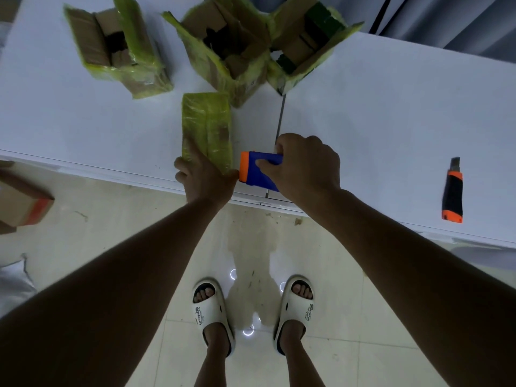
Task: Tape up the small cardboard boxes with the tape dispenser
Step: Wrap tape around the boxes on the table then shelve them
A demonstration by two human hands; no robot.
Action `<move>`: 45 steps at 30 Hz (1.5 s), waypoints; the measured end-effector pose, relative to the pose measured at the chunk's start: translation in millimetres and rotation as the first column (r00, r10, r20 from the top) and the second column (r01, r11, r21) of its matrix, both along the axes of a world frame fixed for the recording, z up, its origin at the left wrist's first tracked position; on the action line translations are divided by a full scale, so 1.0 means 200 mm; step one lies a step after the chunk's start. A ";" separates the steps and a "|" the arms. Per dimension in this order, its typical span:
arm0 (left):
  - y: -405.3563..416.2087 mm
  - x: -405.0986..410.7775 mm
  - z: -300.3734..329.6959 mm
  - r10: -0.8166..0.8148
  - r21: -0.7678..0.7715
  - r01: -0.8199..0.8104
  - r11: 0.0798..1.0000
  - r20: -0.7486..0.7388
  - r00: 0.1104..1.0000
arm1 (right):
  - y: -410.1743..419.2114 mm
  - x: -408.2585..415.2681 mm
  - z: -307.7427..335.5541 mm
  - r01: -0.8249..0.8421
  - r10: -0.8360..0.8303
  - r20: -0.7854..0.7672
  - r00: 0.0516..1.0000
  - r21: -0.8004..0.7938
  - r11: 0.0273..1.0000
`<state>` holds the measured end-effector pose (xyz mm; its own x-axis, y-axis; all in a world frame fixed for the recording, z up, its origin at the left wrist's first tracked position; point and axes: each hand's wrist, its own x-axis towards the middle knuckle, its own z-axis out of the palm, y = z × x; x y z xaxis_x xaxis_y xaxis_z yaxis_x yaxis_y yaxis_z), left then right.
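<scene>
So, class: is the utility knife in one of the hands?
No, the utility knife lies alone on the table, apart from both hands.

Three open boxes (pixel 223 48) crowd the far table (pixel 377 113); right side bare up to knife (pixel 452 191).

Your right hand (pixel 304 166) hides the tape dispenser (pixel 261 170) rear | left-edge carton (pixel 22 199) cut off | open boxes' (pixel 223 43) contents too dark.

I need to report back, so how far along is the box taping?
Done: none clearly finished. In hand: the closed box at the table edge, steadied by the left hand, while the right hand grips the dispenser beside its near end. Left: three open boxes behind, flaps up.
</scene>
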<state>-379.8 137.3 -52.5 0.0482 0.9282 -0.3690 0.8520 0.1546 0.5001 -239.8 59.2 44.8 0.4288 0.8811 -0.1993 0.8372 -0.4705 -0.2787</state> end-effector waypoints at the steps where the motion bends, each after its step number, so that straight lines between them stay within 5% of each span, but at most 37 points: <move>1: 0.01 0.00 0.01 0.006 -0.020 -0.006 1.000 -0.007 1.000 | 0.00 0.00 0.00 0.004 -0.004 0.001 1.000 -0.003 1.000; 10: 0.06 -0.06 0.04 -0.011 -0.050 -0.002 0.999 -0.245 0.969 | -0.01 -0.03 0.03 -0.007 0.007 0.013 1.000 -0.001 1.000; 20: 0.08 -0.21 0.06 -0.168 -0.097 0.156 0.983 -0.131 0.977 | 0.03 -0.16 0.02 0.000 0.001 0.025 1.000 -0.017 1.000; 29: 0.11 -0.34 0.18 -0.340 -0.152 0.315 0.937 -0.183 0.923 | -0.07 -0.27 0.10 0.127 -0.126 0.086 0.988 -0.011 0.992; 45: -0.21 -0.06 0.97 -0.642 -0.082 0.646 0.759 -0.263 0.720 | -0.59 -0.20 0.90 0.389 -0.384 0.141 0.913 -0.012 0.921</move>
<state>-392.0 94.9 142.0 0.5413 0.7142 -0.4437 0.8398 -0.4851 0.2437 -280.2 -59.7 225.0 0.7592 0.6340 -0.1472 0.6159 -0.7729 -0.1527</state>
